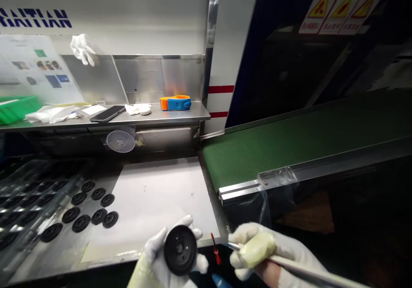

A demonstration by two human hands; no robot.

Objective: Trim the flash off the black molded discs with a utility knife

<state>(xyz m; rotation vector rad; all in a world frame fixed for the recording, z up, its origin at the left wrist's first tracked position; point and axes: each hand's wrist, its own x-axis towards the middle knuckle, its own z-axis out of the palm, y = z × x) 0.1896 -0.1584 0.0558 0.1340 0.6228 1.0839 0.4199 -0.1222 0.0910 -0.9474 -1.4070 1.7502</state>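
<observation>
My left hand (161, 258), in a white glove, is closed round a black round disc part (180, 250) and holds it up facing me at the bottom centre. My right hand (264, 253), also gloved, grips a thin metal tool (289, 267) like a pen, its tip pointing left toward the disc. A small red-tipped piece (215, 249) shows between the two hands. Both hands hover over the front edge of the steel worktable (154, 193).
Several black discs (93, 208) lie in rows on the table's left, beside clear trays (22, 206) holding more. A green conveyor belt (289, 142) runs to the right. The rear shelf (193, 113) carries a phone (107, 113), an orange-blue tape dispenser (175, 103), a green bin (16, 107) and a small fan (120, 141).
</observation>
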